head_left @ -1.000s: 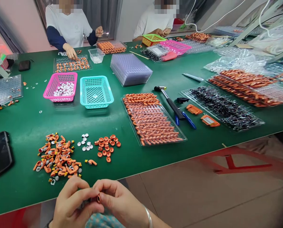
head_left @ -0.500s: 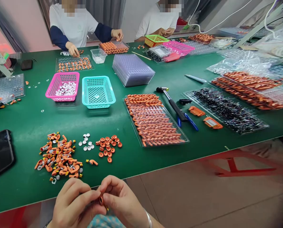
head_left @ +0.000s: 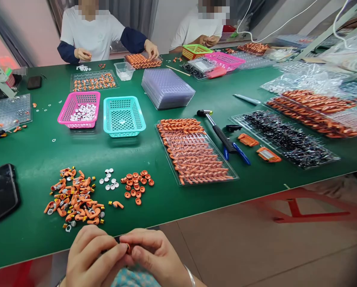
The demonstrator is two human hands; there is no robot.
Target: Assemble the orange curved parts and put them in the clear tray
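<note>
Close to the table's front edge, my left hand (head_left: 97,255) and my right hand (head_left: 157,251) meet fingertip to fingertip. Pinched between them is a small orange earbud shell (head_left: 128,249), mostly covered by the fingers. Just beyond my left hand lies a pile of orange earbud stems (head_left: 76,197) with gold tips and silver discs. A single orange stem (head_left: 116,204) rests beside the pile. Round orange earbud caps (head_left: 138,183) are gathered ahead of my right hand, and small white discs (head_left: 108,179) sit left of them.
A clear tray of orange parts (head_left: 199,153) lies right of centre, near a hammer (head_left: 220,133) and blue-handled pliers (head_left: 241,153). Pink (head_left: 64,115) and turquoise baskets (head_left: 124,130) stand further back. A phone (head_left: 1,193) is at left. Two people work across the table.
My fingers have closed further over the earbud shell, and my right index finger now lies flatter across it. Across the table, one person's hand has drawn back from a tray.
</note>
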